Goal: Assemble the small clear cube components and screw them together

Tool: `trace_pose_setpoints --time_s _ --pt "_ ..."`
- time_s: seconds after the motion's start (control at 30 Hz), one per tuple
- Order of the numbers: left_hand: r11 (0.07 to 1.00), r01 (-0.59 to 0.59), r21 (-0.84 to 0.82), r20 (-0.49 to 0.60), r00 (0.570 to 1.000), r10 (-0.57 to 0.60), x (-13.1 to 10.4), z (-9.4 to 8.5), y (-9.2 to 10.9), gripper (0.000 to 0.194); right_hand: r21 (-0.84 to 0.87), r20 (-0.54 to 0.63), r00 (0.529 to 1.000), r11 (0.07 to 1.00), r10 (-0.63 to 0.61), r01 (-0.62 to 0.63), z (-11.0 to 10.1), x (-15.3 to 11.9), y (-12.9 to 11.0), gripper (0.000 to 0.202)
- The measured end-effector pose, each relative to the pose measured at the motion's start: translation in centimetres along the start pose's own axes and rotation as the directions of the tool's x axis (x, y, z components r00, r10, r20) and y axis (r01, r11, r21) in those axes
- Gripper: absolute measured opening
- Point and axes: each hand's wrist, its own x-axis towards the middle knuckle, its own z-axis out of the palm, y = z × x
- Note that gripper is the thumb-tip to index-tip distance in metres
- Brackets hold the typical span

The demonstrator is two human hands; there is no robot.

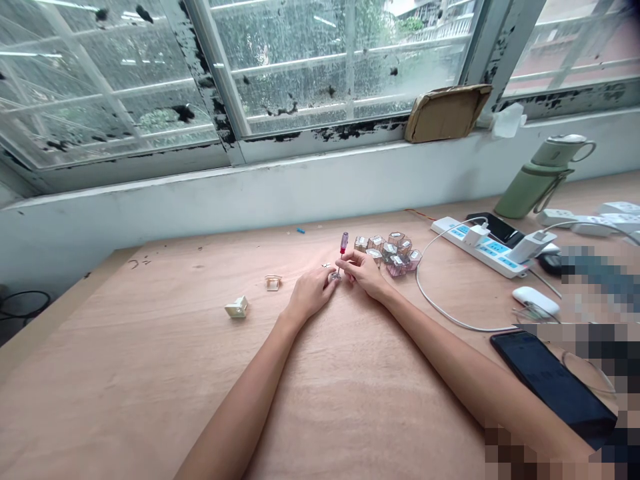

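Note:
My right hand (364, 272) pinches a small screwdriver (344, 243) with a clear purplish handle and a red collar. It stands nearly upright, tip down. Under the tip lies a small shiny part (336, 276), too small to name, held against the table by the fingertips of my left hand (311, 292). A tiny pale piece (326, 265) rests just beyond the left fingers. Left of that hand are a clear and orange plastic housing (273, 283) and a cream plastic block (237, 307). Hexagonal clear containers (390, 251) cluster beside my right hand.
A power strip (480, 247) with plugged chargers and a white cable (435, 308) lies to the right. Beyond are a green bottle (535, 180), a white case (536, 301) and a dark phone (553, 387). A blue bit (301, 231) sits near the wall.

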Motion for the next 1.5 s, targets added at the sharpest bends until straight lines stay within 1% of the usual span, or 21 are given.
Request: trace_pose_setpoints --time_s 0.13,0.3,0.47,0.57,0.73,0.93,1.2,1.5 --pt "1.0 0.002 -0.007 -0.002 1.0 -0.002 0.02 0.03 -0.01 0.024 -0.008 0.001 1.0 1.0 0.009 -0.009 0.03 0.01 -0.06 0.045" --pt "1.0 0.003 0.0 0.002 1.0 -0.003 0.08 0.11 -0.1 0.026 0.015 0.026 1.0 1.0 0.016 -0.016 -0.09 0.08 0.07 0.036" --pt "1.0 -0.004 0.002 0.001 1.0 0.004 0.07 0.18 -0.18 0.029 0.035 0.046 0.999 0.999 0.029 -0.03 -0.27 0.16 0.26 0.035" --pt "1.0 -0.005 0.003 0.004 1.0 0.005 0.06 0.18 -0.17 0.03 0.039 0.047 0.998 0.999 0.031 -0.033 -0.31 0.19 0.34 0.036" --pt "1.0 0.001 0.018 0.003 1.0 -0.001 0.09 0.12 -0.08 0.027 -0.007 0.037 0.999 1.0 0.02 -0.02 -0.28 0.14 0.25 0.039" --pt "0.999 -0.021 0.025 -0.006 1.0 0.021 0.06 0.19 -0.2 0.026 -0.024 0.051 0.999 1.0 0.008 -0.007 -0.21 0.08 0.11 0.039" --pt "0.999 -0.016 0.033 -0.005 1.0 0.017 0.04 0.19 -0.21 0.025 0.045 0.04 0.999 0.999 -0.009 0.007 -0.21 0.14 0.22 0.041" --pt "1.0 -0.013 0.026 0.002 1.0 0.013 0.05 0.09 -0.15 0.024 0.046 0.023 1.0 0.999 -0.003 0.002 0.01 0.04 -0.12 0.048"
